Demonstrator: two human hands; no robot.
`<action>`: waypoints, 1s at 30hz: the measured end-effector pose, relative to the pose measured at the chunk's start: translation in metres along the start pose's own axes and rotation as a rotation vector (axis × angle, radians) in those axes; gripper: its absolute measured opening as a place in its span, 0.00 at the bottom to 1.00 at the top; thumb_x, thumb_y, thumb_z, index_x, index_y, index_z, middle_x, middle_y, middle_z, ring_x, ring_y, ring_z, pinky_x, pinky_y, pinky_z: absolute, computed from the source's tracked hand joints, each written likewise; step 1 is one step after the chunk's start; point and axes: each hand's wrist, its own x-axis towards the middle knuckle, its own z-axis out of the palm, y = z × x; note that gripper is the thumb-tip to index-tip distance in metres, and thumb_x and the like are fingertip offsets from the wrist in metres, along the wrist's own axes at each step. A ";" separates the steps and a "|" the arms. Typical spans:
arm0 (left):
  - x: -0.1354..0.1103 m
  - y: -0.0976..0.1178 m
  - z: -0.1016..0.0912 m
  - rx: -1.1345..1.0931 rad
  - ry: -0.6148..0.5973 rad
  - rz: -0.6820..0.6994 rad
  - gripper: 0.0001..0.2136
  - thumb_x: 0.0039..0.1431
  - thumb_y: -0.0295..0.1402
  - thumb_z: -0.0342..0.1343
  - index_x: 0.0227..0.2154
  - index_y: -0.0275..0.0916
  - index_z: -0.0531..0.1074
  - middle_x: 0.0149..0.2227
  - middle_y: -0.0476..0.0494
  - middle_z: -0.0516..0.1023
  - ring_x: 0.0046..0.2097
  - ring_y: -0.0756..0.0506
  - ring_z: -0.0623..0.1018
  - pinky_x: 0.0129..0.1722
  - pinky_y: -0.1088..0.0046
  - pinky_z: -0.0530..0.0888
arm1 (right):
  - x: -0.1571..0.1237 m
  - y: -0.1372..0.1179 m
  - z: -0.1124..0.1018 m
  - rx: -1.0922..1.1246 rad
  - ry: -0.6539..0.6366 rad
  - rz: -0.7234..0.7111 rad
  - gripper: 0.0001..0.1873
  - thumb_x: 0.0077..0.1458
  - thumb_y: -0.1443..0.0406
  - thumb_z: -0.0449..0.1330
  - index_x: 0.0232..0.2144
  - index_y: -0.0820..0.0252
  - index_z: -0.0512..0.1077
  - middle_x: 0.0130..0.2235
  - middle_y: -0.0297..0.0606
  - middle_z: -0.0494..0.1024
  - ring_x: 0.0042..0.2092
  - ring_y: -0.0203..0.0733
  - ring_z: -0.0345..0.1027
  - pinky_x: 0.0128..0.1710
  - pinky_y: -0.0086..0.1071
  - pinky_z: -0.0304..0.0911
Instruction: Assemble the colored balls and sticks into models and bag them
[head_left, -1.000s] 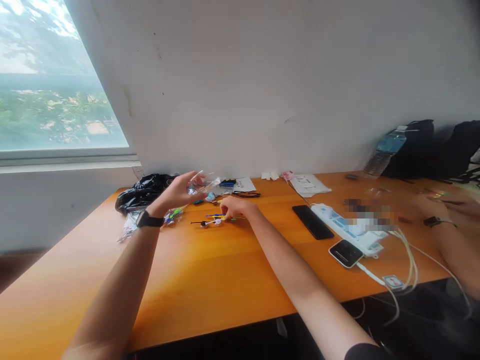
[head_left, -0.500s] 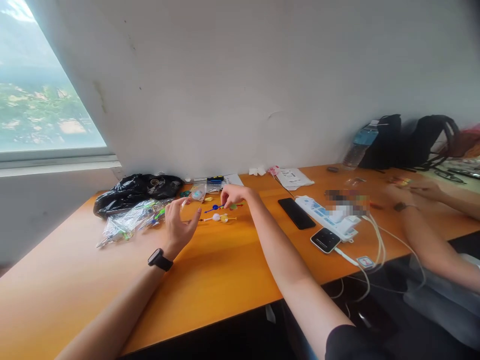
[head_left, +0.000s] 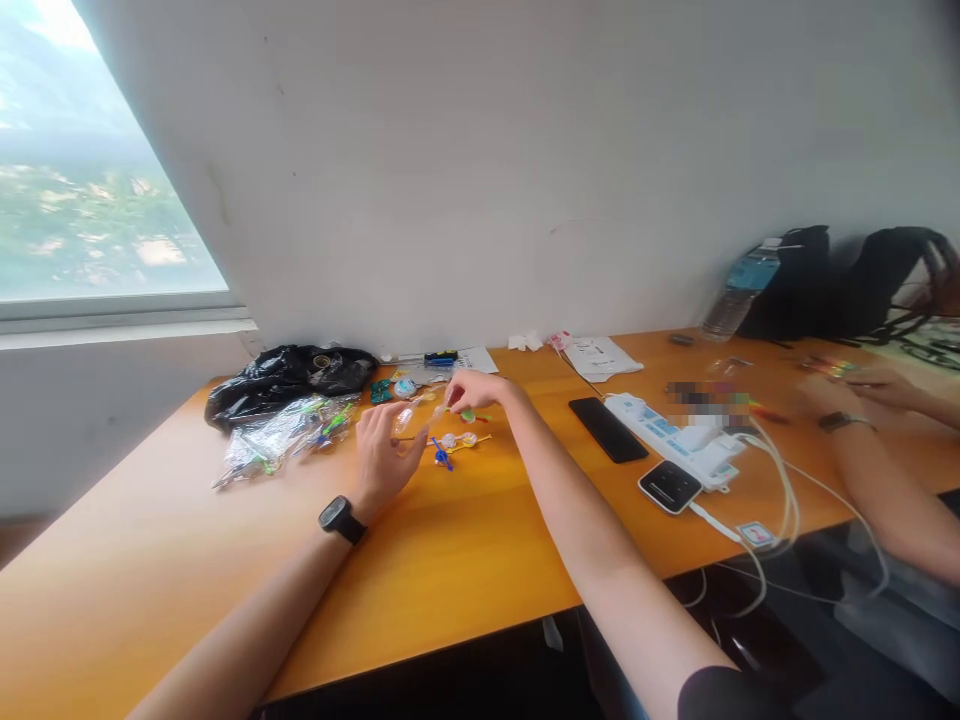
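My left hand (head_left: 384, 455), with a black watch on the wrist, is raised a little above the orange table (head_left: 465, 545), fingers curled toward a small clear plastic packet (head_left: 420, 420). My right hand (head_left: 472, 390) pinches the far end of that same packet. Just below them on the table lie small coloured stick-like pieces (head_left: 454, 442) in blue, yellow, white and green. Whether the left fingers actually grip the packet is hard to tell.
Clear bags of coloured pieces (head_left: 281, 435) and a black plastic bag (head_left: 289, 375) lie to the left. A black phone (head_left: 607, 430), a white power strip (head_left: 675, 435), a small device (head_left: 669, 487) and cables lie to the right. Another person's arms (head_left: 870, 440) work at far right, near a bottle (head_left: 739, 290) and backpacks.
My left hand came down from holding a clear bag up high and now meets the right hand at a small packet. The blue piece on the table has shifted.
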 end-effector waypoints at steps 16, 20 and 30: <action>-0.004 0.004 0.003 -0.126 -0.074 -0.195 0.23 0.64 0.45 0.65 0.58 0.45 0.68 0.53 0.37 0.76 0.54 0.33 0.76 0.49 0.55 0.74 | -0.060 -0.062 -0.040 0.540 0.618 -0.369 0.16 0.55 0.57 0.72 0.39 0.62 0.78 0.33 0.38 0.81 0.30 0.37 0.73 0.33 0.31 0.71; -0.004 0.006 0.003 -0.151 -0.047 -0.220 0.23 0.65 0.46 0.64 0.57 0.45 0.68 0.52 0.37 0.75 0.53 0.34 0.76 0.49 0.56 0.74 | -0.057 -0.077 -0.031 0.362 0.486 -0.276 0.10 0.55 0.60 0.69 0.35 0.62 0.80 0.33 0.39 0.82 0.28 0.35 0.70 0.26 0.27 0.63; -0.001 0.012 0.000 -0.256 0.020 -0.244 0.19 0.68 0.45 0.61 0.56 0.43 0.68 0.46 0.40 0.73 0.45 0.39 0.74 0.44 0.61 0.74 | -0.055 -0.096 -0.013 0.160 0.118 -0.211 0.12 0.64 0.58 0.64 0.44 0.58 0.81 0.39 0.39 0.84 0.23 0.31 0.68 0.21 0.25 0.60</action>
